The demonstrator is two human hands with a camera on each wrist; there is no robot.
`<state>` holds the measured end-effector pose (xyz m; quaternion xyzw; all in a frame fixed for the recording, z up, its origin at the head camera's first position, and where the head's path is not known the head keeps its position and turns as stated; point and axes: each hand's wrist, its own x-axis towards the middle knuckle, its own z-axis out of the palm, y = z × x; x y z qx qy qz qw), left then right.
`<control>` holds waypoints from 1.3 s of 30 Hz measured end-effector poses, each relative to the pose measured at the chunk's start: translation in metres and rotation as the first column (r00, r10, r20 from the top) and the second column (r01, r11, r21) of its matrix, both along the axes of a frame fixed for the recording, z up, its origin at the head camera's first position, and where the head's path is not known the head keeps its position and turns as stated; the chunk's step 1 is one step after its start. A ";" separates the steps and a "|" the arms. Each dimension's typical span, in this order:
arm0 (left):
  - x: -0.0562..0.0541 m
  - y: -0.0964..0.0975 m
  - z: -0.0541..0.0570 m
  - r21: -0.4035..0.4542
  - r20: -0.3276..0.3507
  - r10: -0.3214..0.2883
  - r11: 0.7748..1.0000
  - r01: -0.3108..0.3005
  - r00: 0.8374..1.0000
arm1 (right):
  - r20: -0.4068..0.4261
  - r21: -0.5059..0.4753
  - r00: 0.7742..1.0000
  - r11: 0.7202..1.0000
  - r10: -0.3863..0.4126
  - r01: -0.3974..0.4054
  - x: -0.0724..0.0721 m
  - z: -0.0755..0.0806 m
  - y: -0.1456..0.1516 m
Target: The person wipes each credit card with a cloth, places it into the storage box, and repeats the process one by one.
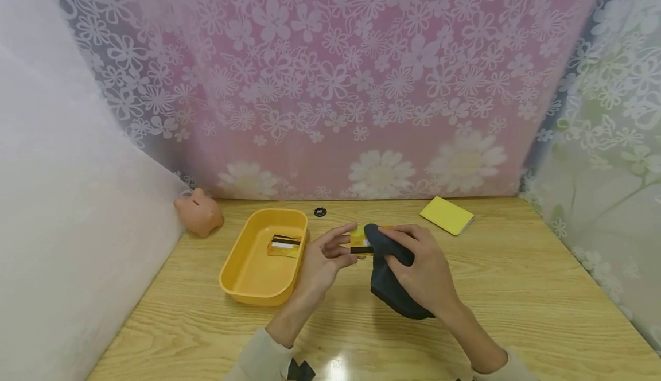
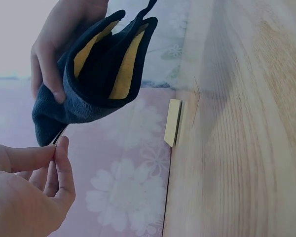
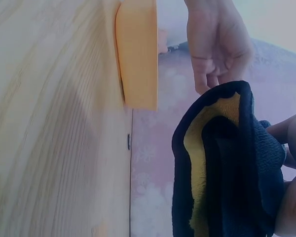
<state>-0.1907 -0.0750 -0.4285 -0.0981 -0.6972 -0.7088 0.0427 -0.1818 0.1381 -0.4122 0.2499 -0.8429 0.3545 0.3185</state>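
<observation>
In the head view, my left hand (image 1: 321,263) pinches a yellow card (image 1: 357,238) with a black stripe by its left edge, between thumb and fingers. My right hand (image 1: 427,269) grips a folded dark blue cloth (image 1: 387,283), which lies over the card's right part. From the left wrist, the cloth (image 2: 84,111) shows a yellow inner side and hangs in loose folds above the table. Only a thin dark edge of the card is visible there, between the fingertips and the cloth. The right wrist view shows the cloth's open folds (image 3: 200,163) with dark edging.
Left of my hands stands an orange-yellow tray (image 1: 253,280) holding several similar cards (image 1: 284,245). A piggy bank (image 1: 199,213) is at the back left. A black poker chip (image 1: 320,212) lies near the back edge, and a yellow notebook (image 1: 447,216) at the back right.
</observation>
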 end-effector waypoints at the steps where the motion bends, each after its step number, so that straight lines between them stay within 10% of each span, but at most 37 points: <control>1: 0.000 0.000 0.000 0.006 0.002 0.005 1.000 -0.005 1.000 | 0.003 -0.001 1.000 1.000 -0.006 0.006 0.000 0.000 0.002; 15: -0.002 -0.005 -0.006 0.003 0.030 0.044 0.999 -0.044 0.999 | 0.012 -0.040 0.994 0.994 -0.105 0.106 -0.002 -0.006 0.036; 29: -0.002 0.004 -0.006 -0.013 0.025 0.008 1.000 -0.008 1.000 | 0.031 -0.009 0.992 0.992 0.123 -0.123 0.009 -0.004 -0.009; 39: 0.000 0.002 -0.006 0.008 0.007 -0.019 1.000 0.019 1.000 | 0.011 0.053 0.997 0.995 0.079 -0.079 0.008 -0.008 -0.022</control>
